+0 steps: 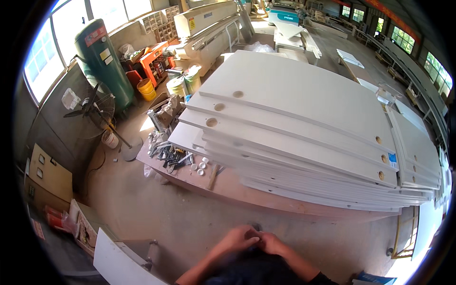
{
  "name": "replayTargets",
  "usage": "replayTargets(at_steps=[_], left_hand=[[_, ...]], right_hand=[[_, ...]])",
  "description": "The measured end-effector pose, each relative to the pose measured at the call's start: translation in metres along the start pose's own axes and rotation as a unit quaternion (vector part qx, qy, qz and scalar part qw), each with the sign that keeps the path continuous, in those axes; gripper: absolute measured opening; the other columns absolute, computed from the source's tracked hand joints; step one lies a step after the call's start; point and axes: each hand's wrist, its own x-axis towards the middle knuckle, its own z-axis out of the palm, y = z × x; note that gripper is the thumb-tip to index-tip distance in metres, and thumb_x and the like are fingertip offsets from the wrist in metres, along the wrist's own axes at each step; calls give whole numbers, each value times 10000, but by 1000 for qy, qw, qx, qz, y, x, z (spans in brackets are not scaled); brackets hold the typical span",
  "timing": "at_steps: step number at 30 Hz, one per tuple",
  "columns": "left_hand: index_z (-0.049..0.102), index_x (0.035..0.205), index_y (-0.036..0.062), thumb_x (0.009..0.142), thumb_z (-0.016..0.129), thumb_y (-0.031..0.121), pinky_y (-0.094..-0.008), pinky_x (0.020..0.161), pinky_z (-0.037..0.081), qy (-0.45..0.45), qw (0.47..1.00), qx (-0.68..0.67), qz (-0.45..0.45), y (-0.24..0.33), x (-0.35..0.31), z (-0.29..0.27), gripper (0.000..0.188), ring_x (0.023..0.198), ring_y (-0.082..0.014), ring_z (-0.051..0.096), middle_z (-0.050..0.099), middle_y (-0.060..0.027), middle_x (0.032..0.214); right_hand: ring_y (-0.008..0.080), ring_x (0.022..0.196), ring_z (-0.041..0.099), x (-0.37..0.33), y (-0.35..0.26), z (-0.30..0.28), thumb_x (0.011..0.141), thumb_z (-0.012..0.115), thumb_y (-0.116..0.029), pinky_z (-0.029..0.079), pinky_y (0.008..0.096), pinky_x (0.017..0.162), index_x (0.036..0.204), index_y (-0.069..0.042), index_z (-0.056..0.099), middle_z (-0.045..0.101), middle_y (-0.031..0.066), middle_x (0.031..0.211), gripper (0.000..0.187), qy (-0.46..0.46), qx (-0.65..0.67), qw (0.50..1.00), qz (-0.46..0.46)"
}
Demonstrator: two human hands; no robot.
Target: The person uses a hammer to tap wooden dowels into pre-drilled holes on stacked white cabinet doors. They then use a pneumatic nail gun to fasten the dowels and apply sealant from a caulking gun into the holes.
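Observation:
Close in front of my body, at the lower middle, my left hand (241, 237) and my right hand (271, 242) meet with bent fingers. Both are closed, and whatever lies between the fingertips is too small and dark to name. A small dark round shape shows just beyond them; whether it is held or lies behind them I cannot tell. Beyond my hands stands a low pinkish workbench (190, 183). Stacked white panels (304, 90) cover most of it, several with round holes near their edges. Neither hand touches the panels.
Loose metal hardware (171, 156), several white round caps (201, 166) and a wooden-handled tool (213, 177) lie at the bench's left end. A pedestal fan (128, 151) and a green tank (105, 66) stand to the left. A white board (118, 261) juts in at lower left.

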Motion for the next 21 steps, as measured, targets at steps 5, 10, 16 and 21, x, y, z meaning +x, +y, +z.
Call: replayTargets(at_steps=[5,10,16,21], left_hand=[[644,1382,20,1064,614,88,-422,1223,371,-293,925,-148,191,-7,24,27,327,1438,-277,510,610,-153,1478],[634,1428,21,1013,629,57,-426,1190,416,-388,884,-132,223,-10,61,21,417,1392,-321,555,641,-174,1424],[717,1315,27,1052,621,235,-419,1069,507,-536,837,4,111,14,109,41,349,1238,-338,665,728,-189,1284],[754,1206,68,1009,713,200,-396,1055,500,-476,856,-4,202,-1,112,-35,240,1183,-276,654,717,-111,1185]], right_hand=[[234,1021,752,-11,96,-30,951,752,-202,592,385,897,1314,-39,670,768,140,1166,406,-10,58,991,120],[213,978,737,-45,108,-61,931,765,-205,589,375,870,1339,-32,668,770,124,1137,453,-179,-44,964,190],[210,1133,686,-194,42,-46,932,760,-232,552,375,976,1368,3,609,722,124,1252,518,-304,172,930,112],[227,1166,652,-183,-68,-25,917,771,-61,533,400,1049,1348,34,590,699,146,1214,477,-256,383,862,211]])
